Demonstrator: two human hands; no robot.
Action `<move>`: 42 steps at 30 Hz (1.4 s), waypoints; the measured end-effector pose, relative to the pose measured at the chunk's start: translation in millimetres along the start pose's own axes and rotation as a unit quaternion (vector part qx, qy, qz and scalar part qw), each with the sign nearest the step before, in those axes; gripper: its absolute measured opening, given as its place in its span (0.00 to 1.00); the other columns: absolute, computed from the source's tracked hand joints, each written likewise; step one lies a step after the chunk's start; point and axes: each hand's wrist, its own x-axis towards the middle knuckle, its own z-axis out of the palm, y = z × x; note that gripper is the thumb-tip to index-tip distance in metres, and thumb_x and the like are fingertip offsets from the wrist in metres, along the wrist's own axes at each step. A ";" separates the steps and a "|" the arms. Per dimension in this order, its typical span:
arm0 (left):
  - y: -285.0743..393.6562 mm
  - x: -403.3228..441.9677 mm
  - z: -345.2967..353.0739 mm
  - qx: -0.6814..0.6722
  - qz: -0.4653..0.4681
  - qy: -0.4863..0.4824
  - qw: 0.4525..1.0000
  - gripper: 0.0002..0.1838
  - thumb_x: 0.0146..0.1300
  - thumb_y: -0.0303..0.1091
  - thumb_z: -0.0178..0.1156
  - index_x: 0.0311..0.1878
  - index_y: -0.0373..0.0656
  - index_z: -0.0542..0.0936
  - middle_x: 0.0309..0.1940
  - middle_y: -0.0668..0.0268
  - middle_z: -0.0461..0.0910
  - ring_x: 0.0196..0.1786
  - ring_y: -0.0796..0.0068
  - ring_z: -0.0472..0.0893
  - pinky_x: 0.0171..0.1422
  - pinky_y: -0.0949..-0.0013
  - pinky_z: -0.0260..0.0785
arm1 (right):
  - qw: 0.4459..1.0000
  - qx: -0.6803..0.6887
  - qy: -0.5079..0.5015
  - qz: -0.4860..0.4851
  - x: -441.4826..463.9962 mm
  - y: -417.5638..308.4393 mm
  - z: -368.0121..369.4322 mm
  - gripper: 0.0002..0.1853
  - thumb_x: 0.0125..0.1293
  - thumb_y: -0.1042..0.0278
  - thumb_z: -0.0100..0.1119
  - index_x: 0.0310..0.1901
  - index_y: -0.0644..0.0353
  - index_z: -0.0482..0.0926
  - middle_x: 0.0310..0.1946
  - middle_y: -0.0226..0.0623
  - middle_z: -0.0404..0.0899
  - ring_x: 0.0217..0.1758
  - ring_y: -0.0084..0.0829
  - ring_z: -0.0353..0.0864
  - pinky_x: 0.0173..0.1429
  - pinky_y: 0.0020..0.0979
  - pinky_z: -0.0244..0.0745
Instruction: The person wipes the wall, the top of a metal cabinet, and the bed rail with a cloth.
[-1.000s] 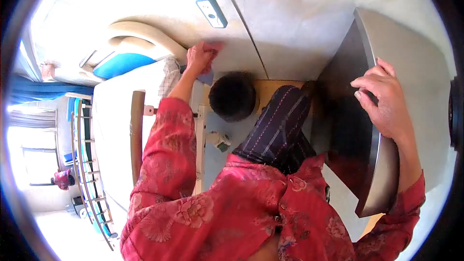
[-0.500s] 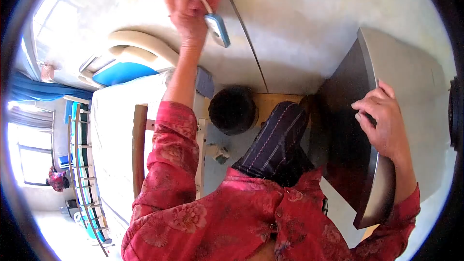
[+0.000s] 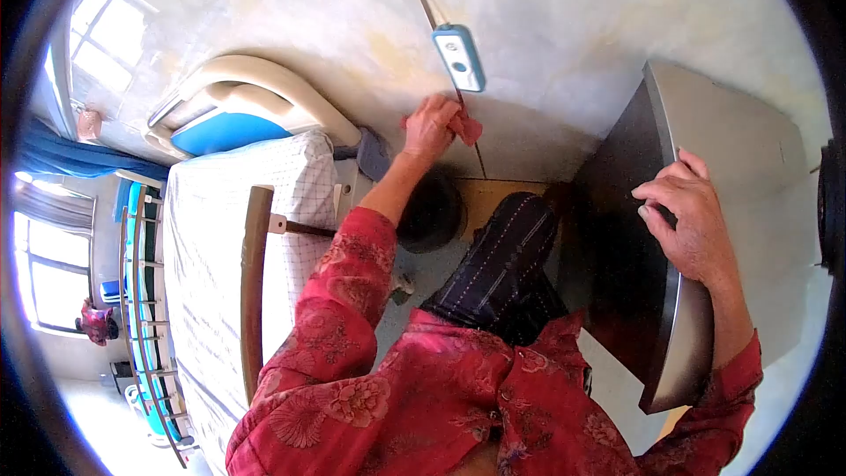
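My left hand [image 3: 430,129] is closed on a red cloth [image 3: 466,128] and presses it to the wall, over a thin dark line [image 3: 480,161] running down it. Just above hangs a white and blue handset [image 3: 459,58] on a cord, apart from my fingers. My right hand [image 3: 694,222] rests at the edge of a cabinet [image 3: 733,128] with a pale top and dark side. Its fingers are loosely bent, the thumb stands apart, and it holds nothing that I can see.
A bed [image 3: 211,256] with a checked sheet, a cream and blue headboard [image 3: 231,132] and a brown side rail [image 3: 256,291] stands at the left. A black round bin [image 3: 432,211] sits on the floor by the wall. Farther left is another bed's railing [image 3: 152,317].
My left hand has moved down the wall and to the right with the cloth. The handset now hangs farther right, clear of my hand. My right hand has barely moved.
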 end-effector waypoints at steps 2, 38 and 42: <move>14.7 -10.7 7.1 -0.022 -0.139 -0.089 0.986 0.18 0.47 0.25 0.70 0.43 0.52 0.83 0.43 0.65 0.80 0.50 0.57 0.82 0.47 0.56 0.79 | 1.000 -0.001 -0.003 -0.004 -0.2 -1.1 -1.8 0.08 0.55 0.78 0.69 0.38 0.60 0.85 0.29 0.34 0.83 0.42 0.38 0.82 0.78 0.51 0.62; 50.0 114.9 -10.6 -0.017 0.121 0.254 0.959 0.21 0.52 0.28 0.70 0.51 0.54 0.81 0.48 0.65 0.78 0.51 0.55 0.77 0.57 0.55 0.70 | 0.999 -0.040 -0.008 0.009 0.3 -10.0 -1.9 0.09 0.55 0.80 0.68 0.38 0.60 0.85 0.31 0.39 0.82 0.41 0.39 0.82 0.76 0.53 0.63; 43.1 92.4 6.1 -0.021 0.121 0.185 0.975 0.24 0.52 0.28 0.70 0.55 0.53 0.80 0.50 0.62 0.77 0.55 0.53 0.76 0.58 0.53 0.69 | 0.999 -0.034 -0.002 0.005 0.7 -9.9 -2.1 0.09 0.55 0.80 0.69 0.38 0.60 0.85 0.30 0.38 0.82 0.41 0.39 0.82 0.77 0.53 0.63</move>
